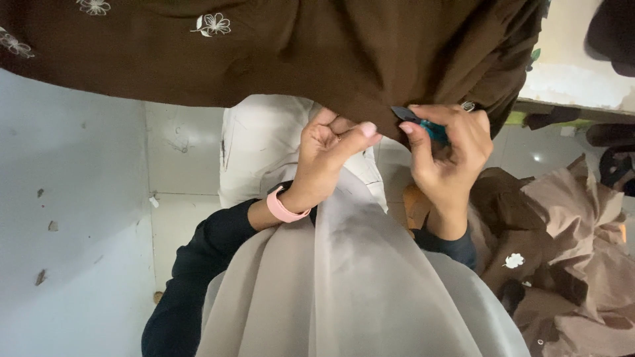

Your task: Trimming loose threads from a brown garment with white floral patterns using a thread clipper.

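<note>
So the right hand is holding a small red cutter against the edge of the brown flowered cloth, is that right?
Not quite: the small cutter in the right hand is teal blue, not red, as the head view shows. It is indeed held against the edge of the brown flowered cloth.

Left hand [327,155] raised, fingers curled into a loose fist, thumb extended toward the right hand, wrist bent, dark sleeve pushed back on the forearm, right hand [446,149] raised just beside it, fingers curled inward in a pinch, thumb and forefinger pressed together, forearm upright, dark cuff at the wrist
</note>
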